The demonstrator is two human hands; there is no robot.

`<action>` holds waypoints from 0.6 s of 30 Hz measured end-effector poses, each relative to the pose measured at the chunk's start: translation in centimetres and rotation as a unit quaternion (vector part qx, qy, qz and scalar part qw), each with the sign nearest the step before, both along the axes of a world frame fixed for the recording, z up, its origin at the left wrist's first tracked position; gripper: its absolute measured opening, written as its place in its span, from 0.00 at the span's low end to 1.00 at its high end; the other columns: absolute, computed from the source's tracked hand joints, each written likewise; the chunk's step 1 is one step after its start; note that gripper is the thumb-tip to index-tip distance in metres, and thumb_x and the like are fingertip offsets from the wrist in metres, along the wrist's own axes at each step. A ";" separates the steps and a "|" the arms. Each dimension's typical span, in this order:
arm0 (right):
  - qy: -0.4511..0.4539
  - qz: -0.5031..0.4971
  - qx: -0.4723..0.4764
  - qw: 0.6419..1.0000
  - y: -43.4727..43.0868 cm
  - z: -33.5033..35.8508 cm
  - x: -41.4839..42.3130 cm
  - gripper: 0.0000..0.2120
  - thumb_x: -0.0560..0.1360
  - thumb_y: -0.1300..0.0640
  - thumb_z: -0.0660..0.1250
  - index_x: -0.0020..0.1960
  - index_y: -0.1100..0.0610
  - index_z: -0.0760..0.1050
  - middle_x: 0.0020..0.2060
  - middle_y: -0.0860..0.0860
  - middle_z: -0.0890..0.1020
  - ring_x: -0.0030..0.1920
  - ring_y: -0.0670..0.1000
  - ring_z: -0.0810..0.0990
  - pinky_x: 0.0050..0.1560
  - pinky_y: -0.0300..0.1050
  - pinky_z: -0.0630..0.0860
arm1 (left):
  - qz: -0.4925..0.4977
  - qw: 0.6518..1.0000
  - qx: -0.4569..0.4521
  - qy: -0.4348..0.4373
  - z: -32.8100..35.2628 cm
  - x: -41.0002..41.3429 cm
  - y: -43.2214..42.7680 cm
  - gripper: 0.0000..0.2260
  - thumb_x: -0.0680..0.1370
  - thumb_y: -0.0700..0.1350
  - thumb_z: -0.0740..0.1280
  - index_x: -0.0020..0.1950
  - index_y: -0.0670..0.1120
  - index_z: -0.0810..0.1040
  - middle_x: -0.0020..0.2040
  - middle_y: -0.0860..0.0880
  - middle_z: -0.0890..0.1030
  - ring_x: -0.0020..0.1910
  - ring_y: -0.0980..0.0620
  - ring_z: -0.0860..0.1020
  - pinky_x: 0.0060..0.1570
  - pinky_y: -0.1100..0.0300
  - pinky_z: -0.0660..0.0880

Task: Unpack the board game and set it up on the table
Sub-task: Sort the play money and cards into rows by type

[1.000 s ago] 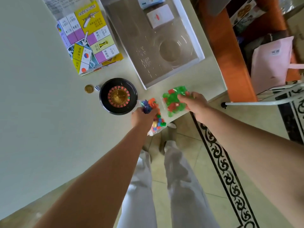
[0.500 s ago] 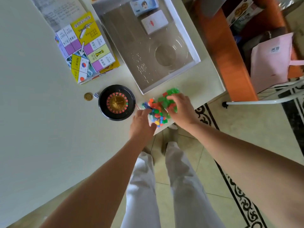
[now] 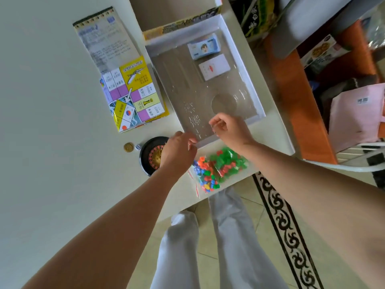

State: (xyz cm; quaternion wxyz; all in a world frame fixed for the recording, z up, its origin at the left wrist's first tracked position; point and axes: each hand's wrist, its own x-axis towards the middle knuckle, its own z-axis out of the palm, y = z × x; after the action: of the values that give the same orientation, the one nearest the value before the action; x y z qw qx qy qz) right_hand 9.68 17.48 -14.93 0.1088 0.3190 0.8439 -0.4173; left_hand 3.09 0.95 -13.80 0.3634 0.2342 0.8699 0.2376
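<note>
Your bench (image 3: 52,142), open box (image 3: 255,101) at its right edge, folded board (image 3: 133,94) beside it, left hand (image 3: 179,152) over the wheel (image 3: 148,163) with fingers (image 3: 192,140) at the box's near rim, right hand (image 3: 231,128) with fingers (image 3: 214,123) curled above that rim, either grip unclear, bags (image 3: 220,165) of pieces just beside the box.

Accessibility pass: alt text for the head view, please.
A person's left hand and right hand are at the near edge of the clear tray in the open game box; grip unclear. On the table lie bags of coloured pieces, a roulette wheel, coin, die, folded board and rule sheet.
</note>
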 end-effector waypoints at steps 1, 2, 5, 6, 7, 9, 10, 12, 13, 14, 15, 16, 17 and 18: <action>0.005 0.003 0.000 1.000 0.8 -0.1 -1.3 0.09 0.75 0.64 0.64 0.50 0.55 0.80 0.42 0.47 0.83 0.42 0.48 0.80 0.49 0.48 0.77 | 0.008 1.000 0.001 0.012 -0.1 -1.0 0.8 0.10 0.77 0.41 0.63 0.56 0.49 0.80 0.55 0.48 0.79 0.53 0.49 0.77 0.51 0.53 0.76; 0.010 0.010 0.007 1.000 1.9 -0.2 -2.7 0.09 0.75 0.64 0.64 0.51 0.56 0.80 0.44 0.49 0.83 0.44 0.49 0.81 0.50 0.48 0.77 | 0.015 1.000 -0.003 0.023 -0.4 -2.0 1.7 0.10 0.77 0.41 0.64 0.56 0.49 0.80 0.56 0.48 0.78 0.55 0.48 0.76 0.53 0.53 0.75; -0.007 0.059 0.042 0.997 5.2 -0.2 -5.8 0.12 0.75 0.64 0.64 0.57 0.57 0.77 0.52 0.52 0.82 0.51 0.52 0.80 0.54 0.47 0.76 | 0.014 0.998 -0.034 0.041 -1.2 -4.7 4.9 0.14 0.76 0.40 0.64 0.60 0.49 0.78 0.62 0.49 0.75 0.61 0.47 0.72 0.57 0.55 0.70; -0.020 0.081 0.051 0.995 6.6 -0.3 -6.9 0.13 0.75 0.63 0.64 0.60 0.57 0.76 0.55 0.52 0.80 0.52 0.52 0.79 0.54 0.44 0.74 | 0.016 0.998 -0.040 0.050 -1.6 -5.7 6.1 0.15 0.75 0.40 0.64 0.61 0.48 0.77 0.63 0.48 0.74 0.63 0.46 0.71 0.58 0.55 0.69; -0.030 0.103 0.062 0.992 7.9 -0.4 -7.8 0.15 0.75 0.63 0.64 0.62 0.57 0.74 0.58 0.53 0.78 0.54 0.52 0.78 0.53 0.43 0.72 | 0.020 0.997 -0.043 0.058 -1.8 -6.5 7.3 0.16 0.75 0.39 0.64 0.62 0.48 0.76 0.64 0.47 0.74 0.63 0.45 0.70 0.59 0.55 0.68; -0.038 0.148 0.101 0.983 10.2 -1.0 -9.6 0.18 0.75 0.63 0.64 0.64 0.58 0.72 0.60 0.56 0.75 0.57 0.55 0.75 0.52 0.45 0.72 | 0.034 0.996 -0.054 0.065 -2.2 -8.0 9.5 0.18 0.75 0.39 0.63 0.65 0.49 0.74 0.64 0.47 0.73 0.64 0.45 0.70 0.59 0.54 0.68; -0.047 0.168 0.123 0.977 11.3 -1.4 -10.5 0.19 0.74 0.64 0.64 0.65 0.58 0.71 0.60 0.57 0.73 0.59 0.57 0.74 0.53 0.48 0.72 | 0.038 0.995 -0.063 0.065 -2.3 -8.6 10.3 0.20 0.75 0.40 0.62 0.66 0.50 0.73 0.64 0.47 0.72 0.64 0.45 0.69 0.59 0.54 0.68; -0.076 0.197 0.161 0.964 13.0 -2.2 -12.3 0.23 0.74 0.62 0.64 0.68 0.56 0.68 0.61 0.58 0.70 0.62 0.59 0.70 0.55 0.51 0.72 | 0.028 0.994 -0.084 0.064 -2.7 -9.8 12.1 0.22 0.75 0.40 0.62 0.69 0.53 0.70 0.64 0.47 0.70 0.64 0.45 0.69 0.58 0.52 0.71; -0.091 0.209 0.171 0.958 13.8 -2.6 -13.1 0.24 0.74 0.61 0.65 0.69 0.54 0.67 0.62 0.58 0.68 0.63 0.59 0.68 0.57 0.52 0.71 | 0.017 0.993 -0.096 0.064 -3.0 -10.3 12.9 0.23 0.75 0.40 0.61 0.70 0.55 0.69 0.63 0.47 0.69 0.63 0.45 0.69 0.59 0.51 0.72; -0.101 0.224 0.183 0.952 14.2 -2.9 -13.7 0.25 0.74 0.60 0.65 0.70 0.53 0.67 0.62 0.58 0.68 0.63 0.59 0.67 0.58 0.52 0.70 | 0.006 0.992 -0.107 0.060 -3.3 -10.8 13.5 0.25 0.76 0.41 0.62 0.72 0.56 0.67 0.63 0.47 0.68 0.63 0.45 0.68 0.59 0.50 0.72; -0.105 0.243 0.197 0.944 14.6 -3.3 -14.3 0.26 0.74 0.59 0.66 0.71 0.51 0.66 0.62 0.57 0.67 0.63 0.59 0.66 0.59 0.52 0.69 | 0.002 0.991 -0.122 0.052 -3.5 -11.2 14.1 0.26 0.76 0.42 0.62 0.73 0.57 0.65 0.63 0.46 0.67 0.62 0.45 0.68 0.59 0.50 0.72; -0.104 0.265 0.210 0.935 14.8 -3.5 -14.7 0.26 0.73 0.58 0.66 0.70 0.50 0.67 0.61 0.57 0.67 0.63 0.58 0.66 0.59 0.51 0.67 | 0.003 0.990 -0.137 0.043 -3.6 -11.5 14.5 0.26 0.76 0.42 0.63 0.73 0.57 0.64 0.63 0.46 0.67 0.62 0.44 0.69 0.59 0.50 0.72; -0.102 0.288 0.221 0.926 15.0 -3.8 -15.0 0.26 0.73 0.57 0.67 0.70 0.50 0.67 0.60 0.56 0.67 0.62 0.58 0.66 0.59 0.51 0.66 | 0.003 0.988 -0.151 0.038 -3.8 -11.7 15.0 0.26 0.77 0.43 0.63 0.73 0.57 0.64 0.63 0.45 0.66 0.61 0.43 0.69 0.57 0.50 0.73; -0.102 0.309 0.232 0.917 15.0 -4.0 -15.1 0.27 0.73 0.56 0.67 0.71 0.49 0.66 0.60 0.56 0.66 0.62 0.58 0.65 0.58 0.50 0.65 | -0.001 0.986 -0.163 0.036 -3.8 -11.8 15.2 0.25 0.77 0.43 0.63 0.73 0.56 0.64 0.62 0.44 0.65 0.60 0.43 0.70 0.56 0.49 0.74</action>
State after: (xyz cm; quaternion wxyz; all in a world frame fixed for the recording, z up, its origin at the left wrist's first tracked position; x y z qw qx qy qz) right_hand -5.45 32.49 -18.91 0.2413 0.0995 0.9578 -0.1206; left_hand -8.73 16.12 -17.56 0.3652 0.1811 0.9093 0.0837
